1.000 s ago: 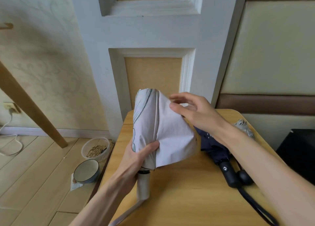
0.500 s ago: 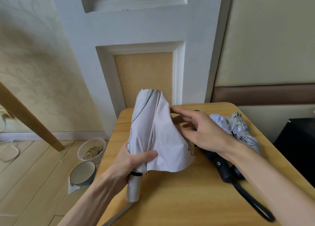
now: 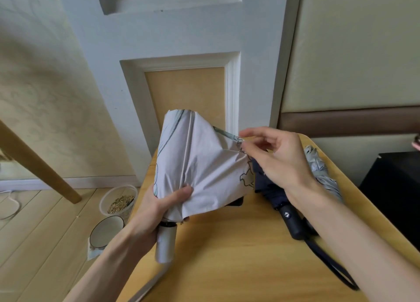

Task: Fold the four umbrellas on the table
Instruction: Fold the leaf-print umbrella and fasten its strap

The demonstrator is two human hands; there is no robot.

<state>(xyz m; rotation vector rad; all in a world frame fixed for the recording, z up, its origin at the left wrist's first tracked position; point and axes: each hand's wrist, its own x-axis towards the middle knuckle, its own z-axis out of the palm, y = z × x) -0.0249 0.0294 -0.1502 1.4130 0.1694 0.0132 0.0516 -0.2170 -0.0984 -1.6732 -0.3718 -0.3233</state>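
White umbrella, held upright over the table. The left hand curls round its gathered canopy just above the handle. The right hand pinches a taut canopy fold. Navy umbrella and silver umbrella lie beneath the right arm.

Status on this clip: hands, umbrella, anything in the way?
Left hand grips white umbrella just above its handle. Right hand pinches a canopy flap, held out sideways. Navy umbrella and silver umbrella lie on table under right arm, not blocking.

White panelled door, patterned wallpaper, wooden floor
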